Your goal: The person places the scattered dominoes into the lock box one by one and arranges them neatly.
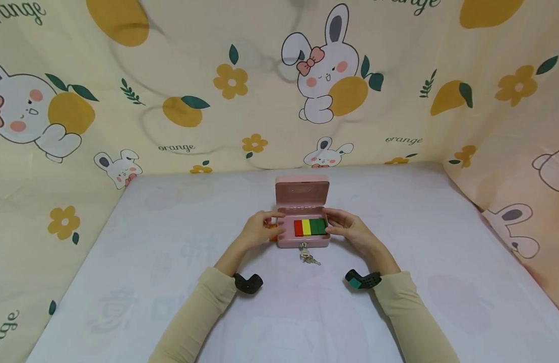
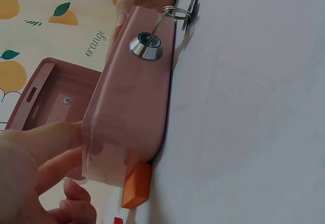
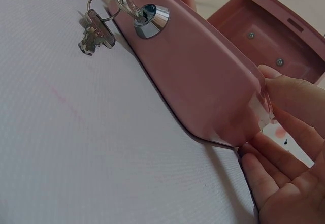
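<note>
A pink metal cash box (image 1: 288, 243) stands on the table with its lid (image 1: 302, 194) raised at the back. Inside, a red block (image 1: 298, 228), a yellow block (image 1: 306, 228) and green blocks (image 1: 317, 227) lie side by side. My left hand (image 1: 256, 229) holds the box's left side, fingers at the rim. From the right side my right hand (image 1: 354, 229) grips the box, thumb over the rim and other fingers against the outer wall. A key ring with keys (image 3: 96, 33) hangs from the front lock (image 2: 147, 46).
Beside the box's left wall, partly behind my left hand, lies an orange block (image 2: 136, 186) with a bit of red (image 2: 118, 220) near it. The white-covered table (image 1: 284, 312) ends at a patterned cloth backdrop (image 1: 270, 111).
</note>
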Demonstrator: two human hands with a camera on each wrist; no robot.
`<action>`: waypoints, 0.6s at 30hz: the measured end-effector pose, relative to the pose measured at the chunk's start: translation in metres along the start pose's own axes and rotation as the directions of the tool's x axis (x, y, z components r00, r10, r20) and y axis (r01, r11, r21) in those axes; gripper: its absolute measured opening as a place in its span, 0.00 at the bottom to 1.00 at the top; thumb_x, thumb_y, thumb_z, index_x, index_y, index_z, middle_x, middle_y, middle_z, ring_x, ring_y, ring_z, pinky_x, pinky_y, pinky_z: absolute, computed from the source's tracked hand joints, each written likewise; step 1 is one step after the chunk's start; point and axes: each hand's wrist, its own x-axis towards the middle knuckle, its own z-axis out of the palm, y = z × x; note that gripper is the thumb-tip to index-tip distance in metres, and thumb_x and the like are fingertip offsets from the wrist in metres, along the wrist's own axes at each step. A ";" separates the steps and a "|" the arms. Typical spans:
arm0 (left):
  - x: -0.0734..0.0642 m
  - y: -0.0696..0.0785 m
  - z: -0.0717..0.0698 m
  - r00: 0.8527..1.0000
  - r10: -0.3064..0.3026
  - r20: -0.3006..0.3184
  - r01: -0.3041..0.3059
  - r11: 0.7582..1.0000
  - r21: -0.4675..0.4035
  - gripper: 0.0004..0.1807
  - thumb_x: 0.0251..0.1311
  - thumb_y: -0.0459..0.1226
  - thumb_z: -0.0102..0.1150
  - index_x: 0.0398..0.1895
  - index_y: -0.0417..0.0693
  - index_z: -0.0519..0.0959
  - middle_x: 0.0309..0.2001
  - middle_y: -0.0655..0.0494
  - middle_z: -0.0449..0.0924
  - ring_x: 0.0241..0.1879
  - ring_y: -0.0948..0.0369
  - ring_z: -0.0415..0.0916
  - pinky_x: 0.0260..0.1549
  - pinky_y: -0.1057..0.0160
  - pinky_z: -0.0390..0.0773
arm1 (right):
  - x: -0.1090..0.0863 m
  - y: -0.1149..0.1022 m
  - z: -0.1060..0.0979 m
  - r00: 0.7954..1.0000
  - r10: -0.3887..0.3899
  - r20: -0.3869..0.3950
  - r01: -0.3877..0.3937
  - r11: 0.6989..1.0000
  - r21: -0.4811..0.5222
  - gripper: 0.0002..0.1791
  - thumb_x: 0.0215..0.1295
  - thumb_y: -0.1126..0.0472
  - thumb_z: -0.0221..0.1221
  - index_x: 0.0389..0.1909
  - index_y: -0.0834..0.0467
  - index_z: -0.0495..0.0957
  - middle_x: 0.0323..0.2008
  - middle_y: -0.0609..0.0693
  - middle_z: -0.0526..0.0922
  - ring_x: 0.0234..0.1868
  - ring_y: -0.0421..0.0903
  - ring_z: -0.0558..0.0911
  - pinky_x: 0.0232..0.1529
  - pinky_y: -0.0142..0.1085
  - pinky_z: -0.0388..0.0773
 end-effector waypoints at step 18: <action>-0.013 -0.009 -0.011 0.997 -0.036 -0.066 0.026 0.990 -0.138 0.20 0.57 0.36 0.65 0.53 0.39 0.79 0.25 0.57 0.63 0.28 0.63 0.61 0.30 0.69 0.61 | -0.001 -0.003 0.002 1.000 -0.006 -0.001 0.006 1.000 0.016 0.36 0.63 0.67 0.60 0.70 0.67 0.58 0.72 0.66 0.58 0.58 0.24 0.71 0.57 0.17 0.68</action>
